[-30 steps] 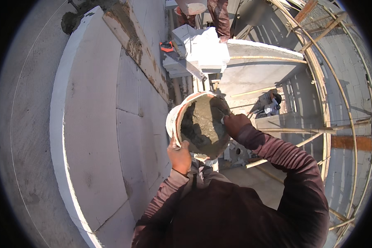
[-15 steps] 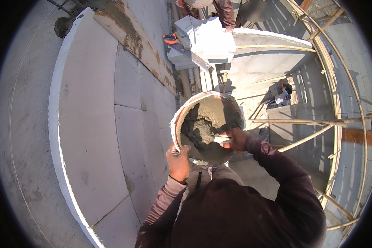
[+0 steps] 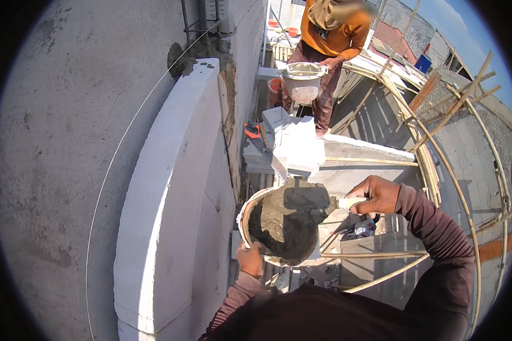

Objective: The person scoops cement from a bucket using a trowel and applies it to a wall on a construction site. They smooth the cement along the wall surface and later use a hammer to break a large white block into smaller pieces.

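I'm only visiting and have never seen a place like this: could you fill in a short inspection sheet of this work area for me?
Surface: pale block wall on the left.
Job's things: bucket of wet mortar; pale-handled tool, its blade hidden by mortar.
Clutter: stacked white blocks, orange-handled saw on them.
Fingers: left fingers at the bucket's rim; right fingers closed around the tool's handle.
Cables: nothing seen, only a thin pale line.
Surroundings: co-worker holding a second bucket; pale poles.
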The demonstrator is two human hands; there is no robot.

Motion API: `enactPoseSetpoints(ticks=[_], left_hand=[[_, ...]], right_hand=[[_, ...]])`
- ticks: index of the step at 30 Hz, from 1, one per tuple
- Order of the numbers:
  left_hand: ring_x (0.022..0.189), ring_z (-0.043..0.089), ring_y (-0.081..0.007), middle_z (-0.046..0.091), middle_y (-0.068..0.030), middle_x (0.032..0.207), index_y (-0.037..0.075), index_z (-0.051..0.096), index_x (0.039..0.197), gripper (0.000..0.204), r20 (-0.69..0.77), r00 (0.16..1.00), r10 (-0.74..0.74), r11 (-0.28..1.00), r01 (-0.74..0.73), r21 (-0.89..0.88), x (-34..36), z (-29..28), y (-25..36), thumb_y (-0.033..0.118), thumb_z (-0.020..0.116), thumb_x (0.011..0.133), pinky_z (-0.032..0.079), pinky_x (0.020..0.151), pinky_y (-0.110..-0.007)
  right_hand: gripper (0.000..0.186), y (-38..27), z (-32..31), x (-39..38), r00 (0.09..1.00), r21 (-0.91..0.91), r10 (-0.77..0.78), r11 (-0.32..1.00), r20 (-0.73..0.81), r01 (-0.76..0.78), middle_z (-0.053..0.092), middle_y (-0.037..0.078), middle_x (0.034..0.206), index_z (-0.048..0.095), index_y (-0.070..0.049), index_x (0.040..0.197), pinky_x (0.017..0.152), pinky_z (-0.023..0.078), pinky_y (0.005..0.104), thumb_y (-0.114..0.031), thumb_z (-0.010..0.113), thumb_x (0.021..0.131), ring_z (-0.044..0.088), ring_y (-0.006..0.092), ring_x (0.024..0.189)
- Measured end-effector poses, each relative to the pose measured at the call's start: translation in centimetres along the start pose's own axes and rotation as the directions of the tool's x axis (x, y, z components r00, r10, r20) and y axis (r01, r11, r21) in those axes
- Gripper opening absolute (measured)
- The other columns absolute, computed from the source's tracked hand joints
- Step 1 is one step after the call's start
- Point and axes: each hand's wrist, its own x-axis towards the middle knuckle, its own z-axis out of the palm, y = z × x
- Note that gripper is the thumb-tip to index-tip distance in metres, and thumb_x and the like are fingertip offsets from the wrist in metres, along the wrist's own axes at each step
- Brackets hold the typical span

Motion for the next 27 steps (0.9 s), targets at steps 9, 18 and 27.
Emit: enactPoseSetpoints(ticks=[9, 18, 27], left_hand=[[0.067, 0.056, -0.0106, 0.062, -0.0016, 0.076, -0.001, 0.063, 0.095, 0.016, -0.094, 0.995, -0.035, 0.999, 0.034, -0.021, 1.3, -0.4, -1.2, 0.0, 0.061, 0.079, 0.045, 0.061, -0.028], [0.056, 0.055, -0.0105, 0.062, -0.003, 0.071, -0.001, 0.065, 0.098, 0.02, -0.039, 0.999, -0.03, 0.999, 0.032, 0.031, -0.4, 0.1, 0.3, 0.002, 0.06, 0.079, 0.042, 0.049, -0.029], [0.065, 0.057, -0.0098, 0.065, -0.0024, 0.076, -0.001, 0.066, 0.103, 0.025, -0.041, 0.999, 0.003, 0.995, 0.001, 0.1, -0.7, -0.4, 0.8, 0.0, 0.061, 0.079, 0.045, 0.058, -0.028]], right_hand=[[0.031, -25.8, -14.1, 4.7, 0.978, -0.248, -0.205, 0.949, -0.025, 0.193, 0.069, 0.009, 0.078, 0.068, 0.002, 0.095, 0.046, 0.051, 0.0234, -0.028, 0.062, 0.09, 0.063, 0.0117, 0.052], [0.041, -28.4, -14.8, 9.2, 0.921, -0.577, -0.219, 0.817, -0.321, -0.008, 0.072, 0.007, 0.076, 0.075, -0.002, 0.095, 0.063, 0.056, 0.0306, -0.041, 0.063, 0.089, 0.068, 0.0139, 0.065], [0.027, -6.1, -4.9, -0.6, 0.953, 0.004, -0.26, 0.965, -0.155, 0.264, 0.065, 0.004, 0.08, 0.062, 0.002, 0.099, 0.055, 0.049, 0.0266, -0.025, 0.062, 0.092, 0.062, 0.011, 0.061]])
